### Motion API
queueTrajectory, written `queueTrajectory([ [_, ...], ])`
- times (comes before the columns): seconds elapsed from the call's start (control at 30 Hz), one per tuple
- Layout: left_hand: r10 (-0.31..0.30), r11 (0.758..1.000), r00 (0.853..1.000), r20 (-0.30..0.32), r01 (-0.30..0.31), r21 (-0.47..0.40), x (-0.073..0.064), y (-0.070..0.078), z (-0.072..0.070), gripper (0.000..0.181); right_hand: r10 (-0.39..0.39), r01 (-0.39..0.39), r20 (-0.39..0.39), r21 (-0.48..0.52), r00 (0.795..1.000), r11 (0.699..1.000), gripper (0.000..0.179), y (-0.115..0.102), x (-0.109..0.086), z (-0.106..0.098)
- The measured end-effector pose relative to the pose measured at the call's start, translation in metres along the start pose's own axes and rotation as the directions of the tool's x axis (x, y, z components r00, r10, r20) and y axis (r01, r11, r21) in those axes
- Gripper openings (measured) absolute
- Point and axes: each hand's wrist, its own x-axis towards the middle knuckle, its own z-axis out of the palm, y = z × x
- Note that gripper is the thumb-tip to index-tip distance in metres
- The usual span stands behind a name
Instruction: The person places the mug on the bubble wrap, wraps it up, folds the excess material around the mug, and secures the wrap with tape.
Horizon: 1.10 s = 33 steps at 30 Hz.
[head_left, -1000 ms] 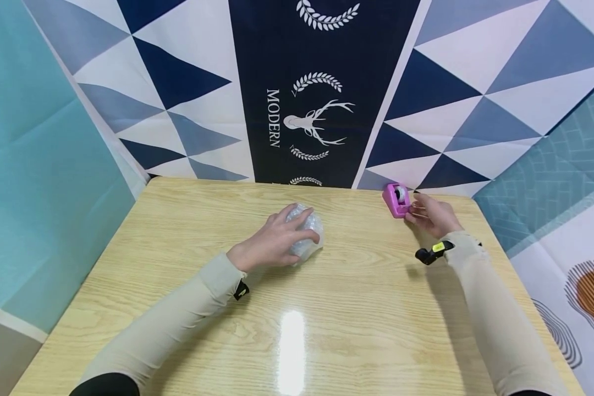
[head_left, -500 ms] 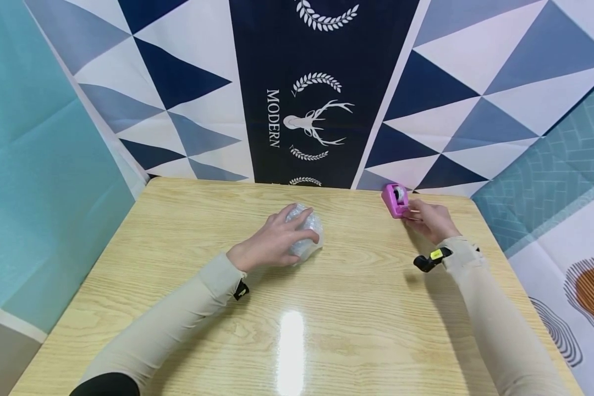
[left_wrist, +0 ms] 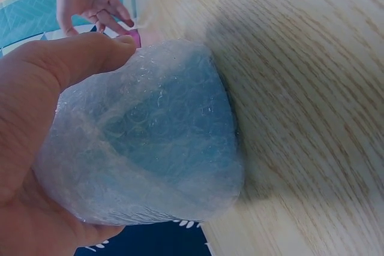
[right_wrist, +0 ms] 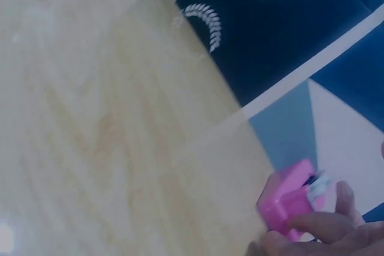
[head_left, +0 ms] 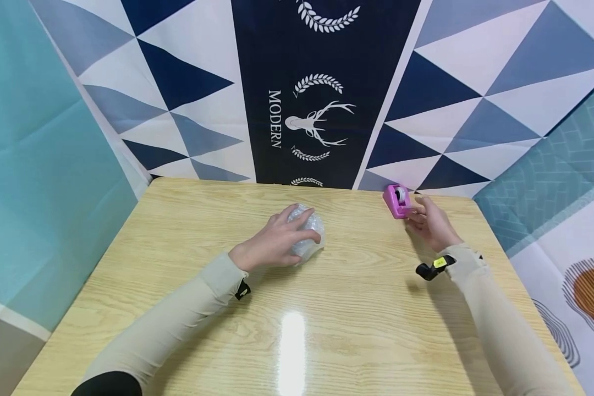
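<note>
My left hand [head_left: 277, 240] grips a bubble-wrapped bundle [head_left: 314, 226] from above and the side, its fingers spread over the top. In the left wrist view the clear bubble wrap [left_wrist: 150, 130] covers something bluish, with the thumb lying along one side. The bundle sits on the wooden table. Toward the back right stands a pink tape dispenser [head_left: 397, 201] with a roll of tape in it. My right hand [head_left: 433, 224] is at the dispenser's near right side, fingertips touching its front end. In the right wrist view those fingers [right_wrist: 324, 226] overlap the pink body [right_wrist: 285, 205].
The light wooden table [head_left: 218, 341] ends at a patterned cloth backdrop [head_left: 307, 99] right behind the dispenser. A teal cloth [head_left: 44, 148] hangs on the left, another patterned cloth [head_left: 569, 231] on the right. A bright light reflection [head_left: 291, 352] lies on the tabletop.
The right hand's upper finger has lifted away from the dispenser, while its other fingers stay at the front end. The left hand and the bundle keep their place.
</note>
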Motion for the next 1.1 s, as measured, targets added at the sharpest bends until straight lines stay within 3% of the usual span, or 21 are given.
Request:
queueTrajectory([
  [0.1, 0.005, 1.000, 1.000, -0.004, -0.005, 0.003, 0.001, 0.001, 0.001, 0.051, 0.004, -0.004, -0.021, -0.013, 1.000, 1.000, 0.068, 0.004, -0.002, -0.003],
  [0.3, 0.012, 1.000, 1.000, -0.019, -0.012, 0.007, 0.000, -0.001, 0.001, 0.050, -0.014, -0.014, -0.184, -0.146, 0.983, 0.989, 0.049, 0.006, 0.006, -0.004],
  [0.47, 0.011, 1.000, 1.000, -0.011, -0.011, -0.004, 0.000, -0.001, 0.001, 0.050, 0.003, -0.096, -0.280, -0.318, 0.960, 0.943, 0.060, 0.008, 0.014, -0.010],
  [0.63, 0.009, 1.000, 1.000, -0.012, -0.009, -0.004, 0.000, -0.001, 0.001, 0.050, -0.013, -0.117, -0.260, -0.475, 0.965, 0.872, 0.072, 0.011, 0.021, -0.018],
  [0.73, 0.007, 1.000, 1.000, -0.022, -0.007, -0.004, 0.000, -0.001, 0.000, 0.051, -0.045, -0.089, -0.229, -0.543, 0.972, 0.835, 0.068, 0.012, 0.025, -0.023],
  [0.87, 0.002, 1.000, 1.000, -0.018, -0.003, -0.010, 0.000, 0.000, 0.000, 0.051, -0.111, -0.068, -0.222, -0.667, 0.969, 0.742, 0.050, 0.014, 0.032, -0.027],
  [1.0, 0.004, 1.000, 1.000, -0.013, -0.004, -0.009, 0.000, 0.001, 0.001, 0.052, -0.212, -0.033, -0.209, -0.781, 0.955, 0.623, 0.039, 0.015, 0.037, -0.026],
  [1.1, 0.003, 1.000, 1.000, -0.014, -0.003, -0.002, 0.000, 0.001, 0.001, 0.053, -0.260, -0.018, -0.214, -0.803, 0.942, 0.596, 0.032, 0.016, 0.039, -0.024],
])
